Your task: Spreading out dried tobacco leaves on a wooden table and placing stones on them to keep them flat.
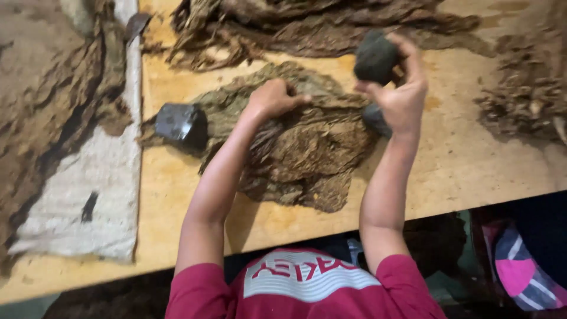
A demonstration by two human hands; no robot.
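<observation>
right hand (401, 88) lifting dark stone (375, 57)

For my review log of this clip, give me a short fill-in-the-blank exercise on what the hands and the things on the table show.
The right hand holds up a dark ___.
The left hand presses on a pile of dried brown ___.
A second dark stone rests on the pile's ___ edge in the picture.
The wooden table carries a pale ___ at left.

Missing: stone; leaves; left; cloth
</observation>
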